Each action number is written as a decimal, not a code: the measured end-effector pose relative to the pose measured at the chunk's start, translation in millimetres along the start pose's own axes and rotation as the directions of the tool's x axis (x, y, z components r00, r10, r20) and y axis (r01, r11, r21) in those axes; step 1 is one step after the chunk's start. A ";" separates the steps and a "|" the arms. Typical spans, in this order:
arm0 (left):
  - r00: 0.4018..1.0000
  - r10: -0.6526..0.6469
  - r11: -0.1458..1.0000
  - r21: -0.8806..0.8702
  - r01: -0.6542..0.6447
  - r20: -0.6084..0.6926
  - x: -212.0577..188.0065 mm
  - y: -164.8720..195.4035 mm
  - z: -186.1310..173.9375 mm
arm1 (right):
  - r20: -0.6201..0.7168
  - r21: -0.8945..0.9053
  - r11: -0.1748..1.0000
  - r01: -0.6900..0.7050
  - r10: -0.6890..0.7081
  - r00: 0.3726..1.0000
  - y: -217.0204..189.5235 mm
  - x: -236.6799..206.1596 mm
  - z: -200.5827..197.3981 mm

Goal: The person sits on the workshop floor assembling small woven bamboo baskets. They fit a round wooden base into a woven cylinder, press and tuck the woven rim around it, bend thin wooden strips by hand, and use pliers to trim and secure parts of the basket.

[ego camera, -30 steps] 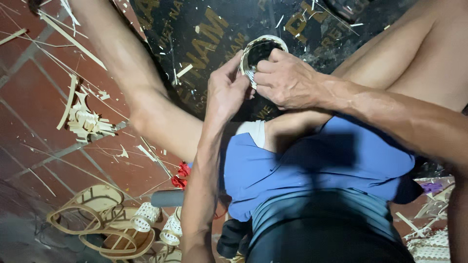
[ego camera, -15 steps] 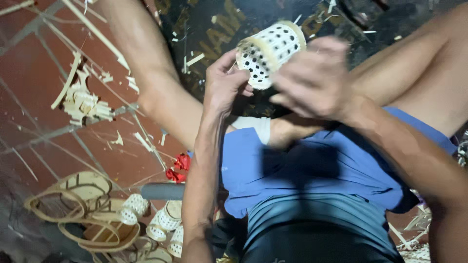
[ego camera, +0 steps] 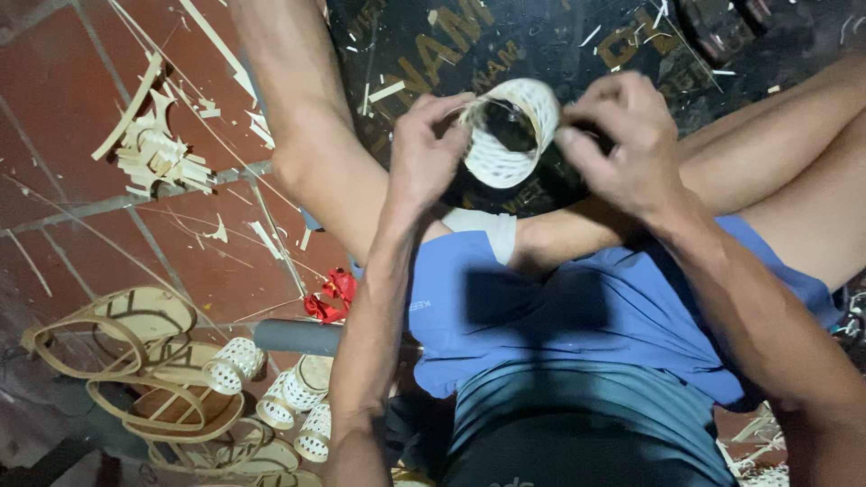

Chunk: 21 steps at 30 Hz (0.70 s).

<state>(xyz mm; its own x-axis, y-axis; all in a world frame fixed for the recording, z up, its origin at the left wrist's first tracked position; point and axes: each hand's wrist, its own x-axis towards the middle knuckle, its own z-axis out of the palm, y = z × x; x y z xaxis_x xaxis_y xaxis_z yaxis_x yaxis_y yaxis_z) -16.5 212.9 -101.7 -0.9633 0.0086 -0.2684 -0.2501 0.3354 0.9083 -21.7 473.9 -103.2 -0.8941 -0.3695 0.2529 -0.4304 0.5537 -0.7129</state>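
Observation:
I hold a small woven cylinder of pale bamboo strips (ego camera: 511, 135) above my knees, its open mouth tipped toward the camera. My left hand (ego camera: 426, 153) grips its left rim with thumb and fingers. My right hand (ego camera: 622, 144) pinches its right side, fingers curled against the weave. Both hands are closed on the same piece. The far side of the cylinder is hidden behind my fingers.
A dark printed mat (ego camera: 505, 45) lies under my legs on red floor tiles (ego camera: 63, 180). Bamboo offcuts (ego camera: 158, 149) lie at the left. Bent bamboo hoops (ego camera: 135, 361) and several finished woven cylinders (ego camera: 271, 392) are piled at lower left, beside a red scrap (ego camera: 329, 298) and a grey tube (ego camera: 298, 338).
The woven cylinder has been turned from side-on to mouth facing the camera. My right hand has shifted from below it to its right side.

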 end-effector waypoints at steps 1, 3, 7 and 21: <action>0.989 0.141 0.941 0.315 -0.123 -0.035 2.0 -2.3 6.2 | -0.018 0.083 0.996 0.012 -0.010 1.000 4.7 4.2 2.4; 0.981 0.190 0.937 0.305 -0.168 -0.043 3.2 -4.5 27.4 | -0.057 0.233 0.972 0.023 -0.010 0.998 11.1 12.7 8.6; 0.969 0.061 0.996 -0.053 -0.076 -0.241 -1.2 -6.7 72.4 | 0.058 0.477 0.832 -0.283 0.291 0.955 8.6 21.1 30.4; 0.962 -0.004 0.908 -0.404 -0.111 -0.273 -7.0 -17.7 99.8 | 0.211 0.699 0.506 -0.506 0.530 0.821 10.0 13.9 42.8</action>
<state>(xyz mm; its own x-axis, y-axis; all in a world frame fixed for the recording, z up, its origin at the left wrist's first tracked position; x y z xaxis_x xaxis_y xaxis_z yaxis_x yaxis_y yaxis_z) 4.4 301.0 -147.9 -0.9524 -0.2502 -0.1743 -0.1600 -0.0766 0.9841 -33.2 442.3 -134.8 -0.9365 -0.1676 -0.3081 0.3209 -0.0547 -0.9455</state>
